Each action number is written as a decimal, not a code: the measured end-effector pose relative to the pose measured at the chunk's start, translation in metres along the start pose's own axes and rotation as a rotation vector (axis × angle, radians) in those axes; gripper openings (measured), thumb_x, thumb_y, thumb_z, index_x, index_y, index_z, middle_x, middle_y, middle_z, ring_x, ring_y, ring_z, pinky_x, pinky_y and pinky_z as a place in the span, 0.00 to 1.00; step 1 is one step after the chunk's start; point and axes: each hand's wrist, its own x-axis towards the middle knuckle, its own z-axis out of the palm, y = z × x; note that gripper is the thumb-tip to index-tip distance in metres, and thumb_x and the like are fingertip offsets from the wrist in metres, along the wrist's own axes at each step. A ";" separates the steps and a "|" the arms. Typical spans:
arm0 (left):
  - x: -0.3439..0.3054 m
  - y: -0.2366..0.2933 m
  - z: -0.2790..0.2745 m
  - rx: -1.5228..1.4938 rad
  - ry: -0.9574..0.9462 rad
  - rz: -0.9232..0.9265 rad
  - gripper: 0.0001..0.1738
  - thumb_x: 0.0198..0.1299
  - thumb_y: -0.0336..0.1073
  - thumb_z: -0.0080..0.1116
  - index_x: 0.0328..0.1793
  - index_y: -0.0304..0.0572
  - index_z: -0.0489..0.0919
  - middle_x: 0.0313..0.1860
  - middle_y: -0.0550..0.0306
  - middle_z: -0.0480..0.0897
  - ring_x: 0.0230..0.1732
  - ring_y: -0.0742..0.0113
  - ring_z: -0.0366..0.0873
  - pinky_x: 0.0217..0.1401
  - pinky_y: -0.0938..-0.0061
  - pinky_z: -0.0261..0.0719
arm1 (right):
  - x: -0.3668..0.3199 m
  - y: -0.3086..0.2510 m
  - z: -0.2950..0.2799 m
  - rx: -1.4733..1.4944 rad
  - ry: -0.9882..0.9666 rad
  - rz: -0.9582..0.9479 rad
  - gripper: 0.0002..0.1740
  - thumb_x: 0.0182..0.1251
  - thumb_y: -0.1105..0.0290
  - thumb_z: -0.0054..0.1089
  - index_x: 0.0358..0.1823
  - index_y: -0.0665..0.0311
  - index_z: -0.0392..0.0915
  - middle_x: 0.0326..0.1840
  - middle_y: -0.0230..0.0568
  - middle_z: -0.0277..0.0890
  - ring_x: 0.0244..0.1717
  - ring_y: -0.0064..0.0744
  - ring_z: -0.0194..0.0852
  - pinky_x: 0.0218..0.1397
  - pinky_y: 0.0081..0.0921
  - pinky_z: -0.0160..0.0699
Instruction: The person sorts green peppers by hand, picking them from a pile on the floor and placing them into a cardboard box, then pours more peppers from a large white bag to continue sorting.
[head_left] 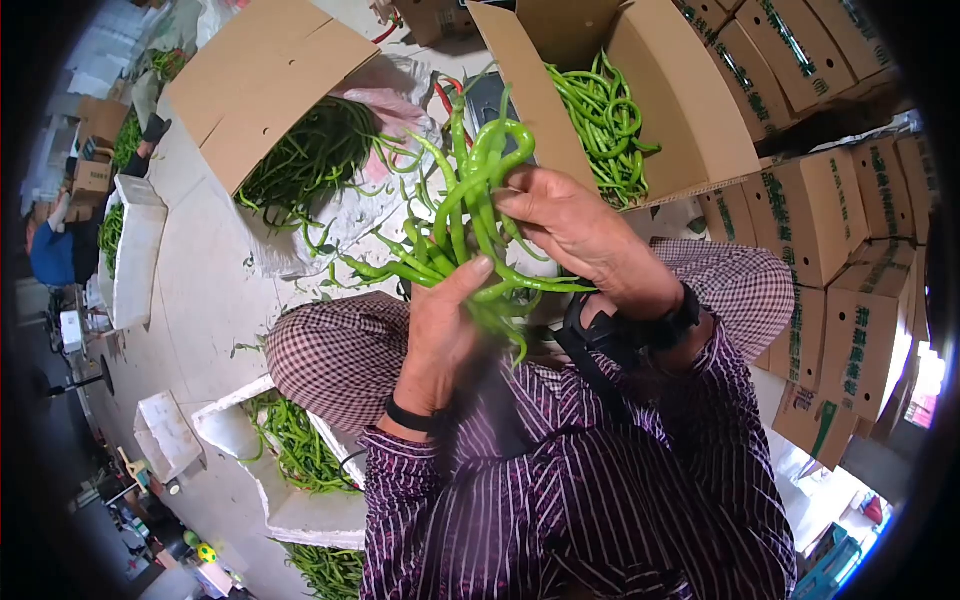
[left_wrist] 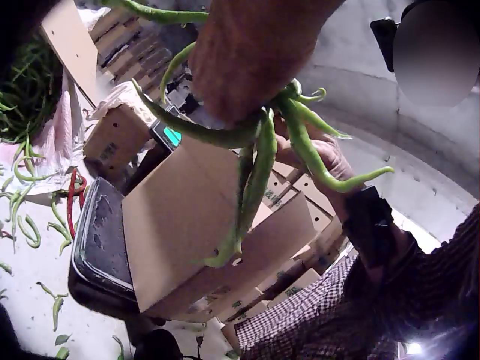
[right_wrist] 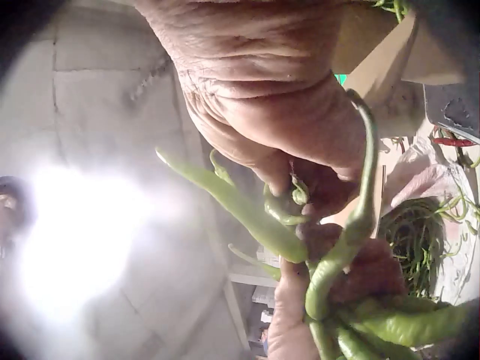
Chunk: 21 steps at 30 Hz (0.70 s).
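Long green chili peppers (head_left: pixel 465 200) fan out in a bunch between both hands, in front of the lap. My left hand (head_left: pixel 445 325) grips the lower part of the bunch, thumb across the stems; several tips hang below it. The right hand (head_left: pixel 580 230) pinches peppers at the bunch's upper right between thumb and fingers. In the left wrist view, peppers (left_wrist: pixel 259 172) dangle beneath the left hand (left_wrist: pixel 251 60). The right wrist view has the right hand (right_wrist: pixel 270 82) close over the left hand (right_wrist: pixel 367 266), with curved peppers (right_wrist: pixel 341 255) between them.
An open carton (head_left: pixel 690 110) with green peppers stands ahead right, beside a dark scale (left_wrist: pixel 105 240). A tipped carton (head_left: pixel 270 80) spills peppers onto a plastic sack ahead left. White foam boxes (head_left: pixel 315 525) are at the left; stacked cartons (head_left: pixel 850 300) line the right. Loose peppers dot the floor.
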 end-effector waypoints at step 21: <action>0.002 0.001 -0.011 -0.036 0.134 -0.007 0.14 0.59 0.26 0.59 0.52 0.39 0.74 0.40 0.59 0.77 0.39 0.69 0.75 0.45 0.72 0.79 | -0.016 -0.050 -0.009 -0.226 0.128 -0.091 0.23 0.65 0.62 0.62 0.54 0.69 0.68 0.38 0.31 0.69 0.37 0.19 0.67 0.42 0.18 0.67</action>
